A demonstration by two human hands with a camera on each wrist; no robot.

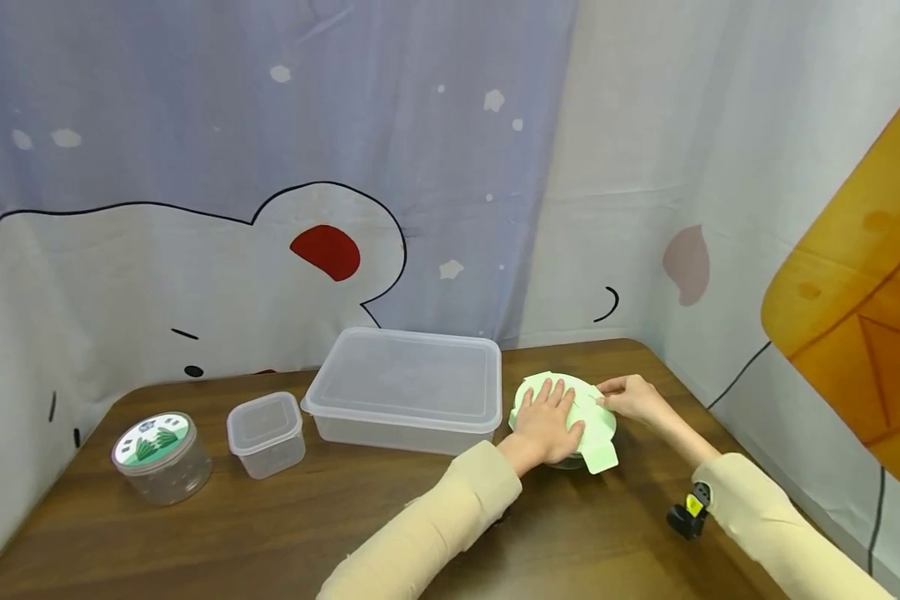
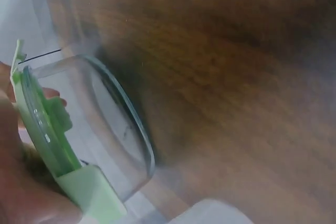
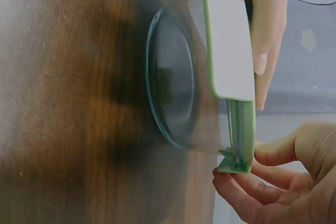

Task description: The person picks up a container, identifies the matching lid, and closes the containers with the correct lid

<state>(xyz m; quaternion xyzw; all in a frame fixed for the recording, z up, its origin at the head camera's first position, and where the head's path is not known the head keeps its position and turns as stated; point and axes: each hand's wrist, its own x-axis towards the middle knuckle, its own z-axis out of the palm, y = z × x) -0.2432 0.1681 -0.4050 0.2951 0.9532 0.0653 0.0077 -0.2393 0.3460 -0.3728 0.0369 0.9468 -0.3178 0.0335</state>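
A round glass food container point(image 3: 173, 77) stands on the table at the right, covered by a light green lid point(image 1: 587, 402) with hinged locking flaps. My left hand point(image 1: 546, 427) lies on top of the lid with its fingers spread. At the lid's right edge, my right hand point(image 1: 636, 398) pinches a small green flap point(image 3: 235, 165), thumb above and fingertips beneath in the right wrist view. Another flap point(image 1: 600, 457) sticks outward at the front, and in the left wrist view it slants away from the glass wall.
Left of the glass container is a large clear rectangular box point(image 1: 408, 379) with its lid on. Farther left are a small square plastic box point(image 1: 268, 433) and a round tub point(image 1: 163, 458) with a printed lid. A patterned curtain point(image 1: 450, 167) hangs behind the table point(image 1: 270, 533).
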